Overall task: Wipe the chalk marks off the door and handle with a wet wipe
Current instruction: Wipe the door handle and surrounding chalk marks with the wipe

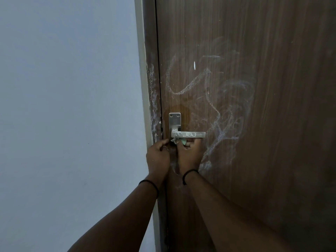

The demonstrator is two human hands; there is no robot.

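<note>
On the left stands a pale wall (69, 106), then the frame (151, 88), smeared with chalk. Just below the handle (188, 134), the left hand (158, 155) is clenched near the door's edge; whether it holds anything I cannot tell. Beside it, the right hand (189, 151) grasps a crumpled wipe (179, 141), which touches the underside of the handle. The lever bears chalk squiggles. Further right, chalk marks (214, 106) loop across the brown door (281, 124).
</note>
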